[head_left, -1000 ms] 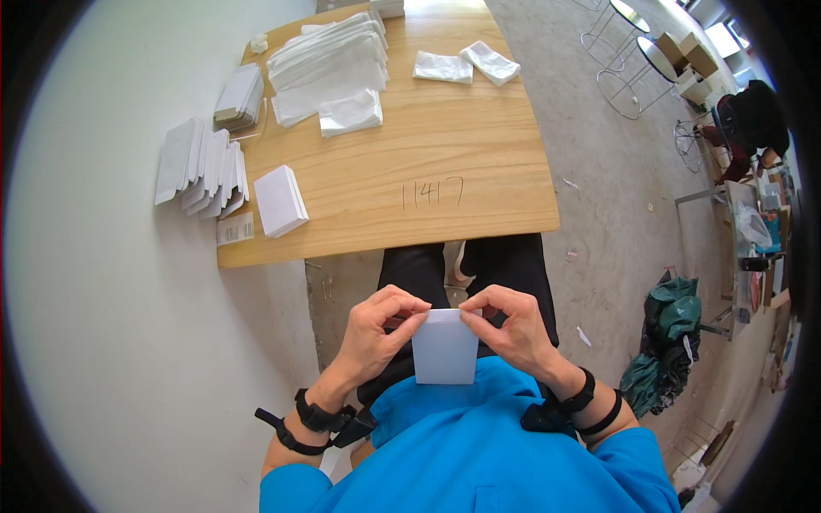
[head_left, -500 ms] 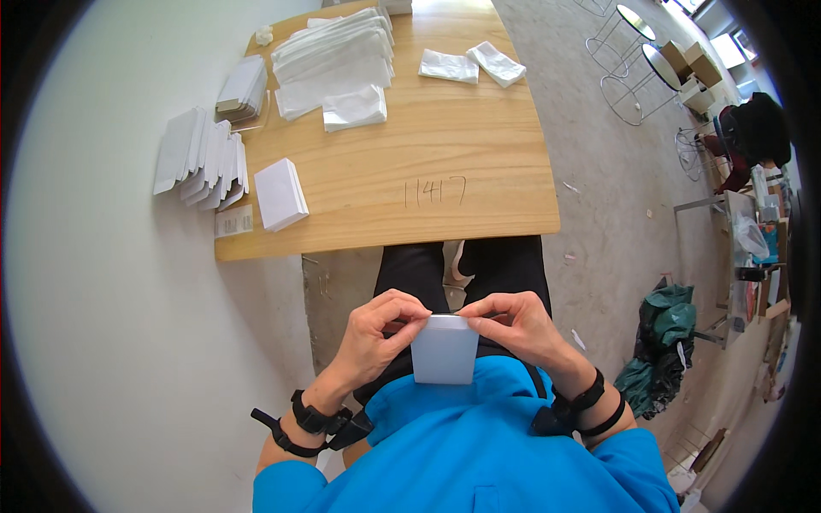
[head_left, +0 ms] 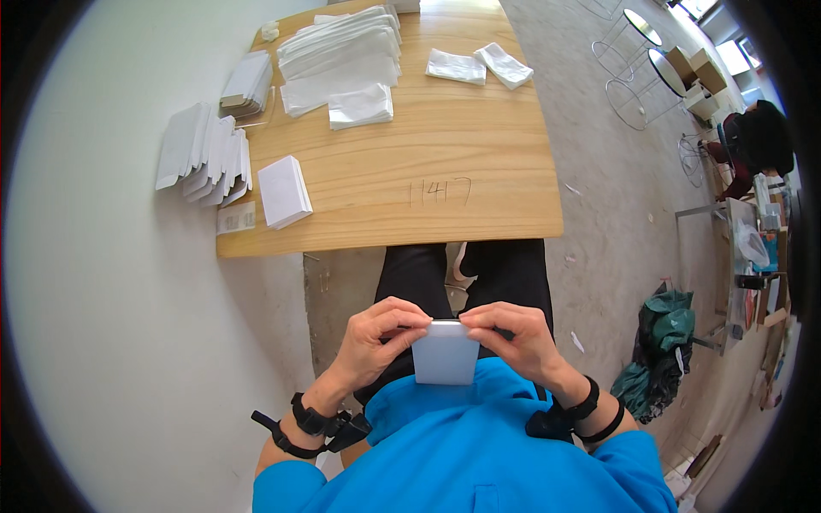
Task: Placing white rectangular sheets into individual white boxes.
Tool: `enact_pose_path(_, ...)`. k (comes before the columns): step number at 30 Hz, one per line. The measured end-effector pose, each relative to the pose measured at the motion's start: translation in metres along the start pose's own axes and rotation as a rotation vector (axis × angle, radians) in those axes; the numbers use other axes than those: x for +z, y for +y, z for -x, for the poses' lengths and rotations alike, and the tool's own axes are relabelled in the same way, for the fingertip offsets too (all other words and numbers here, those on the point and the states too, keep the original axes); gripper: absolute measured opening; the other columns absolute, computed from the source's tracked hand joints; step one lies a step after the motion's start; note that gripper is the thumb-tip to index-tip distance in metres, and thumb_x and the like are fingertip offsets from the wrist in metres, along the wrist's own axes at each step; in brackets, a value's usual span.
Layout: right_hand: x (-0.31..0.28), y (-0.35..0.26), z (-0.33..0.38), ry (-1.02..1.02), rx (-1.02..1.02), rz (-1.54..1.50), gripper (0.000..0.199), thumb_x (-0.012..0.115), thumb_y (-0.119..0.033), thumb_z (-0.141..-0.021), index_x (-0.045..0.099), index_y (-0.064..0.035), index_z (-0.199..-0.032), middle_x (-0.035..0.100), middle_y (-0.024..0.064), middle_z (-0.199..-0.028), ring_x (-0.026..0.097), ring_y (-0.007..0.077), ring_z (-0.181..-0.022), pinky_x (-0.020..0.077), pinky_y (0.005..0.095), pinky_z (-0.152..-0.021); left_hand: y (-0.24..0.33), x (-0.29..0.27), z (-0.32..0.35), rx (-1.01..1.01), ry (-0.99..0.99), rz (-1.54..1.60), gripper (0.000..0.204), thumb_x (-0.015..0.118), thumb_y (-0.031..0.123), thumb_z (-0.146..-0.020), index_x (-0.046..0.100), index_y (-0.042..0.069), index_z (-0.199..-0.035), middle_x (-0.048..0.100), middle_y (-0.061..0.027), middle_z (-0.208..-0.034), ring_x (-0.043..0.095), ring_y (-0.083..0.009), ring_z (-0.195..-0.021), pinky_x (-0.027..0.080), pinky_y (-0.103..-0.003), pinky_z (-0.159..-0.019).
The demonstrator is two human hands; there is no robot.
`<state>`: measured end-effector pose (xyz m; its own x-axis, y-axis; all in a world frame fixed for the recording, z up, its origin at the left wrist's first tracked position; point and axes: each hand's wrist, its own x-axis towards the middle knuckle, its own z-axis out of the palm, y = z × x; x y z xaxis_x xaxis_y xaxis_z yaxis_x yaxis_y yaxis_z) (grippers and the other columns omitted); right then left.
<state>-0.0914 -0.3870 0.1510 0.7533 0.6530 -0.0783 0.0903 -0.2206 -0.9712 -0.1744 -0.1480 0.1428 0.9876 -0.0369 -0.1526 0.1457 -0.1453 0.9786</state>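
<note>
Over my lap, a small flat white box point(head_left: 445, 357) stands with its top end between my two hands. My left hand point(head_left: 380, 332) pinches the upper left corner with thumb and fingertips. At the upper right corner, the thumb and fingers of my right hand point(head_left: 516, 335) are closed in a pinch too. A narrow flap or edge runs along the box's top between my fingertips. On the table's near left part lies a short stack of white boxes point(head_left: 284, 191).
Flattened white cartons point(head_left: 205, 158) stand along the left edge of the wooden table point(head_left: 479, 154). Piles of white plastic bags point(head_left: 342, 56) lie at the far left, with two folded packets point(head_left: 457, 67) farther right. Dark bags point(head_left: 663, 342) sit on the floor; a person point(head_left: 757, 141) is beyond.
My right fingers have shifted from along the box's top edge to a pinch at its upper right corner. My left hand stays at the left corner. The view has tilted slightly.
</note>
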Motion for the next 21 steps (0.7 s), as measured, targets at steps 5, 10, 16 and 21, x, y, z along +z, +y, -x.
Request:
enact_pose_path(5,0.003,0.010,0.003,0.063,-0.293,0.175,0.019,0.077,-0.006,-0.083,0.073,-0.0041,-0.101,0.072,0.0120,-0.100,0.070,0.0218,-0.086,0.0590,0.0296,-0.071,-0.005,0.005,0.004,0.094,-0.040,0.091,0.015,0.072,0.003,-0.088,0.073,0.006,-0.103,0.066,-0.0069,-0.108,0.067,-0.0150,-0.093,0.059,-0.027,-0.079)
enact_pose_path(10,0.003,0.017,0.005,0.065,-0.361,0.184,0.023,0.079,-0.007,-0.080,0.072,-0.0046,-0.102,0.072,0.0127,-0.103,0.070,0.0225,-0.089,0.0588,0.0303,-0.070,-0.017,0.008,0.004,0.139,-0.032,0.080,0.018,0.072,0.001,-0.087,0.072,0.007,-0.104,0.065,-0.0071,-0.110,0.067,-0.0144,-0.093,0.059,-0.027,-0.079)
enact_pose_path(16,0.005,0.013,0.004,0.043,-0.286,0.086,0.027,0.079,-0.007,-0.080,0.072,-0.0046,-0.106,0.072,0.0132,-0.107,0.071,0.0231,-0.090,0.0594,0.0305,-0.074,-0.006,0.009,0.004,0.146,-0.002,-0.007,0.023,0.072,0.002,-0.087,0.072,0.008,-0.109,0.065,-0.0071,-0.109,0.067,-0.0173,-0.094,0.058,-0.029,-0.081)
enact_pose_path(21,0.002,0.008,0.001,0.024,-0.159,-0.067,0.027,0.077,-0.005,-0.082,0.072,-0.0040,-0.109,0.072,0.0139,-0.110,0.072,0.0232,-0.095,0.0600,0.0299,-0.078,-0.007,0.001,0.003,0.192,-0.025,-0.088,0.028,0.073,0.002,-0.085,0.073,0.011,-0.112,0.066,-0.0087,-0.109,0.067,-0.0205,-0.095,0.058,-0.031,-0.082)
